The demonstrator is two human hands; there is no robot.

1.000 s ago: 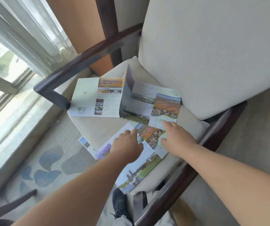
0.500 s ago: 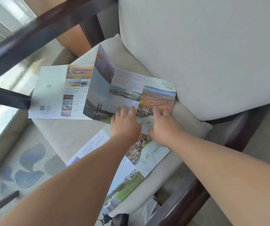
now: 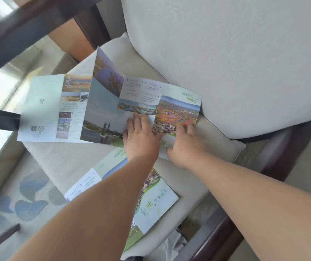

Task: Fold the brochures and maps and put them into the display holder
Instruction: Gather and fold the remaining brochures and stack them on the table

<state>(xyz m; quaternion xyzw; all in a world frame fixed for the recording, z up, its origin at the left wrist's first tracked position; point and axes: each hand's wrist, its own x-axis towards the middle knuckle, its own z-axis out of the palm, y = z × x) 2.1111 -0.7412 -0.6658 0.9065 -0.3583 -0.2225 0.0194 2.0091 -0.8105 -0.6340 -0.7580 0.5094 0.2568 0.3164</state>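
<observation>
— Where are the fingers?
— The left hand (image 3: pixel 141 136) lies flat, its fingers (image 3: pixel 137 121) straight and close together, pressing the lower edge of the far brochure (image 3: pixel 104 110) near its middle. The right hand (image 3: pixel 184 146) is just beside it, fingers (image 3: pixel 190 129) spread flat on the panel with the orange fields. Neither hand grips anything.
— Any writing you can read?
— The near brochure (image 3: pixel 156 206) shows large green characters, 自然, on its pale end panel. The far brochure has green script at its top right corner and a QR code (image 3: pixel 34 128) on its white left panel. The small print is too blurred to read.
— What carries them?
— Both lie on the seat cushion (image 3: pixel 60 161). The far brochure is opened out, one fold standing up as a ridge and its right end by the back cushion (image 3: pixel 226 53). The near brochure sits at the front edge, partly under the left forearm. I cannot tell whether the two touch.
— And a second ago?
— Both hands lay on the near brochure then; half a second ago they had reached the far one, much where they are now
</observation>
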